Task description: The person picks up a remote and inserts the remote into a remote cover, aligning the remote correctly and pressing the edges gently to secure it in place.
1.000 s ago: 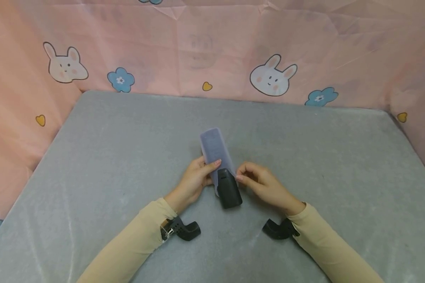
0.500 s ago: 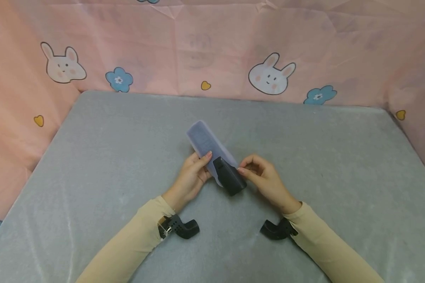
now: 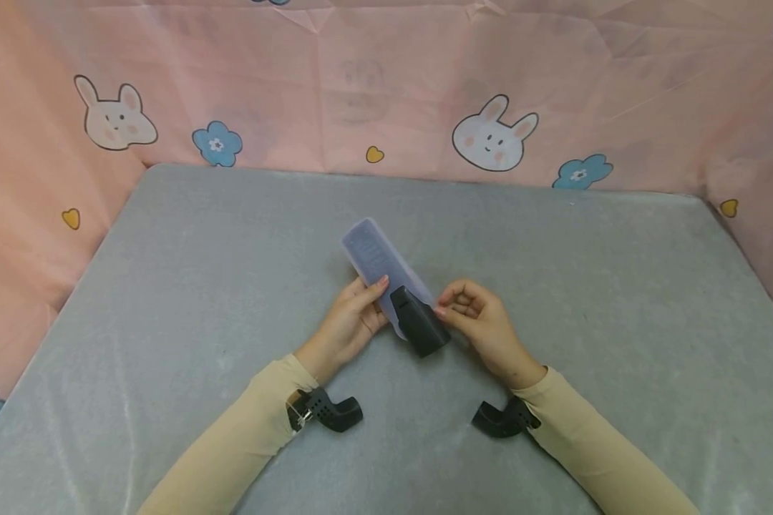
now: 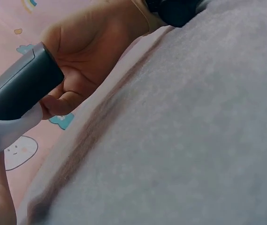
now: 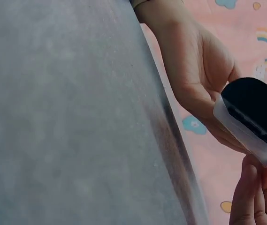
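Note:
A long translucent bluish-purple sleeve point(image 3: 381, 253) lies slanted between the hands. A smooth black device with rounded edges point(image 3: 420, 323) overlaps its lower end and juts out past it. From the left, my left hand point(image 3: 344, 325) grips the sleeve, thumb on top and the other fingers mostly hidden beneath. My right hand point(image 3: 486, 325) pinches the sleeve's edge beside the black device between thumb and forefinger. In the right wrist view those fingertips point(image 5: 248, 161) draw out a corner of the pale rim below the black device point(image 5: 255, 110).
A grey cloth-covered table point(image 3: 232, 236) lies under both hands. Behind it hangs a pink curtain point(image 3: 412, 71) printed with rabbits, flowers and hearts. Black wrist-camera mounts point(image 3: 338, 413) stick out from the beige sleeve cuffs, above the table.
The sleeve and black device have turned anticlockwise, the far end swinging left. Both hands have moved slightly away from the body with them. Over the last half second they barely shift.

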`<action>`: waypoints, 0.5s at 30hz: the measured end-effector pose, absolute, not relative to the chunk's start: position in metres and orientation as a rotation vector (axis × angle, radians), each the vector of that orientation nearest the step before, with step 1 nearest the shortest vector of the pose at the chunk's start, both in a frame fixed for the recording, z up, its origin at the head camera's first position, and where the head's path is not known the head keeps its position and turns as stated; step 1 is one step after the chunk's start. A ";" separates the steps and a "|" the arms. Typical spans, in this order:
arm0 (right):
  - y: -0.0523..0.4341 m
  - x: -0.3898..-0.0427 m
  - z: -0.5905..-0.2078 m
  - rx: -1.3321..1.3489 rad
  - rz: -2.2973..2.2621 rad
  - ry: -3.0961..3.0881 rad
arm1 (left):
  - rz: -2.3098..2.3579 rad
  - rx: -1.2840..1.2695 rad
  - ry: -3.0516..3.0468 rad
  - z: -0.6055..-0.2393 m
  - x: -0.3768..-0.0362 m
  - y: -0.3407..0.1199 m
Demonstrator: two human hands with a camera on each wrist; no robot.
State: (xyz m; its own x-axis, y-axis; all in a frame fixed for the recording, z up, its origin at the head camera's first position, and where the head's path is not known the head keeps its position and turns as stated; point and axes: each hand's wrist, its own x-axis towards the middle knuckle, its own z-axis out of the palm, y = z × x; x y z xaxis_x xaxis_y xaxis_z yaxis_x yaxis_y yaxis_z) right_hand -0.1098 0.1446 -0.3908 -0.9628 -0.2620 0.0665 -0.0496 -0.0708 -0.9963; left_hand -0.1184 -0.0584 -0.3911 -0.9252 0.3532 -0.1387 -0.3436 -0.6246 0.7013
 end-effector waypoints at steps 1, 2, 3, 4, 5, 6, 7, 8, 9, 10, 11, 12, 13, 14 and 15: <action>0.145 -0.110 -0.391 -0.343 -2.186 2.021 | 2.509 0.033 1.082 -0.391 -0.118 -0.058; 0.145 -0.110 -0.392 -0.345 -2.200 2.008 | 2.492 0.048 1.080 -0.391 -0.117 -0.058; 0.145 -0.110 -0.392 -0.349 -2.211 1.998 | 2.479 0.066 1.077 -0.392 -0.117 -0.058; 0.146 -0.110 -0.393 -0.355 -2.218 1.988 | 2.468 0.086 1.083 -0.392 -0.117 -0.057; 0.146 -0.110 -0.393 -0.362 -2.222 1.980 | 2.465 0.098 1.087 -0.392 -0.116 -0.057; 0.146 -0.109 -0.393 -0.370 -2.221 1.977 | 2.467 0.108 1.092 -0.392 -0.116 -0.057; 0.146 -0.109 -0.393 -0.380 -2.217 1.974 | 2.478 0.109 1.095 -0.392 -0.116 -0.056; 0.146 -0.109 -0.392 -0.390 -2.209 1.976 | 2.493 0.103 1.101 -0.392 -0.116 -0.056; 0.146 -0.109 -0.392 -0.399 -2.199 1.979 | 2.507 0.098 1.104 -0.393 -0.116 -0.056; 0.146 -0.109 -0.392 -0.407 -2.188 1.981 | 2.517 0.082 1.104 -0.393 -0.117 -0.056; 0.145 -0.109 -0.391 -0.413 -2.176 1.985 | 2.526 0.064 1.097 -0.393 -0.117 -0.057; 0.145 -0.109 -0.391 -0.423 -2.166 1.988 | 2.529 0.052 1.085 -0.393 -0.117 -0.057; 0.144 -0.108 -0.390 -0.438 -2.161 1.985 | 2.531 0.044 1.066 -0.394 -0.118 -0.057; 0.144 -0.108 -0.390 -0.454 -2.158 1.983 | 2.528 0.044 1.041 -0.395 -0.118 -0.058; 0.143 -0.107 -0.389 -0.477 -2.158 1.975 | 2.522 0.051 1.008 -0.395 -0.118 -0.058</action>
